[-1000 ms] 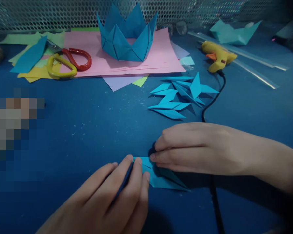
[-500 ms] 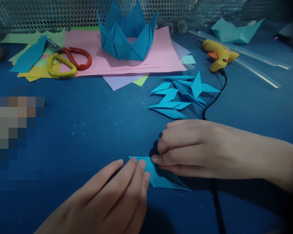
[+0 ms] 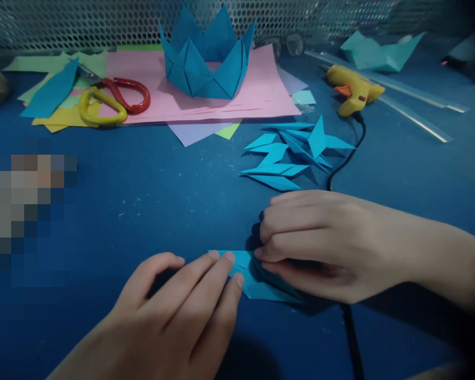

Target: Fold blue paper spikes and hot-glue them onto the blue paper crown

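Observation:
A small folded piece of blue paper (image 3: 250, 275) lies flat on the dark blue table near the front edge. My left hand (image 3: 174, 316) rests on its left end, fingers stretched out and pressing it down. My right hand (image 3: 320, 243) covers the paper's right part, fingers curled together over a fold. A pile of several finished pointed blue paper pieces (image 3: 291, 155) lies just beyond my right hand. A folded blue paper crown (image 3: 206, 58) stands upright on pink paper sheets (image 3: 261, 89) at the back.
Scissors with one red and one yellow handle (image 3: 111, 100) lie at the back left on coloured sheets. A yellow glue gun (image 3: 352, 92) lies at the back right, its black cord (image 3: 346, 322) running under my right wrist. Clear glue sticks (image 3: 415, 119) and teal paper (image 3: 376, 53) lie beyond.
My left hand has slid slightly left and flattened on the paper. My right hand has curled its fingers more and drawn back a little to the right over the fold.

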### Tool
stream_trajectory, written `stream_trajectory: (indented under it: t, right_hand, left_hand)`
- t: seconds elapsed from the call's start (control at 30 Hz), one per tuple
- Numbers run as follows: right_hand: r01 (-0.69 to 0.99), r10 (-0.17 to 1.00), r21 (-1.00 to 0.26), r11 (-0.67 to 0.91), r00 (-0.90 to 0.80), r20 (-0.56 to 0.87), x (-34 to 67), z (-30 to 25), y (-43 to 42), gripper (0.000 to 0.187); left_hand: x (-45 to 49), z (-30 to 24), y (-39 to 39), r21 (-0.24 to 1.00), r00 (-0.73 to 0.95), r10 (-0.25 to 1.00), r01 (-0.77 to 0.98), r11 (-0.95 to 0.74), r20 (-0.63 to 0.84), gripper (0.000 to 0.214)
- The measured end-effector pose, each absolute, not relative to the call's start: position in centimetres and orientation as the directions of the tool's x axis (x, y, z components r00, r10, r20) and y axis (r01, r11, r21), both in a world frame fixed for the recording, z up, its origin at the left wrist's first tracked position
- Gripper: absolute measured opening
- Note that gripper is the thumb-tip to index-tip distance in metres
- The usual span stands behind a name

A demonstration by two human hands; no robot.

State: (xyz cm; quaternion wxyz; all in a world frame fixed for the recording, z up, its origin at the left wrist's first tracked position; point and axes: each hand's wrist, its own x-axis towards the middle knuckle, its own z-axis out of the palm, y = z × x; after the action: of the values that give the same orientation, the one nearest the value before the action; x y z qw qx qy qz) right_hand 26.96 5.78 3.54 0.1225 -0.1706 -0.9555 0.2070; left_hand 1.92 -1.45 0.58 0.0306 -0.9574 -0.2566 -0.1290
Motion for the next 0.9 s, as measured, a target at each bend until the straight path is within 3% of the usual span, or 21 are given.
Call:
stream_trajectory:
  t: [0.1, 0.2, 0.33, 0.5, 0.77, 0.9]
  right_hand:
    - [0.255, 0.334, -0.323, 0.911, -0.918, 0.216, 26.7, 3.6, 5.6, 0.033]
    - [0.223, 0.279, -0.226, 0.948, -0.925, 0.259, 26.3, 3.6, 5.3, 0.040]
    - [0.196, 0.247, -0.216, 0.956, -0.937, 0.246, 26.2, 3.6, 5.1, 0.033]
    - [0.216, 0.255, -0.169, 0.962, -0.933, 0.254, 26.2, 3.8, 5.3, 0.034]
    - [0.210, 0.289, -0.350, 0.913, -0.939, 0.189, 26.0, 3.6, 4.8, 0.037]
    - [0.197, 0.284, -0.372, 0.907, -0.939, 0.195, 25.8, 3.6, 4.6, 0.045]
  left_hand:
    - [1.7, 0.6, -1.7, 0.001, 0.829, 0.490, 0.509, -0.861, 0.268, 0.039]
    - [1.4, 0.6, -1.7, -0.093, 0.851, 0.456, 0.492, -0.866, 0.259, 0.041]
    - [1.3, 0.7, -1.7, -0.206, 0.869, 0.420, 0.475, -0.856, 0.260, 0.045]
    - [1.1, 0.6, -1.6, -0.221, 0.885, 0.392, 0.447, -0.867, 0.253, 0.046]
    - [1.2, 1.0, -0.5, -0.110, 0.889, 0.371, 0.411, -0.905, 0.269, 0.041]
    - [1.7, 0.9, -0.6, -0.025, 0.876, 0.389, 0.412, -0.911, 0.285, 0.036]
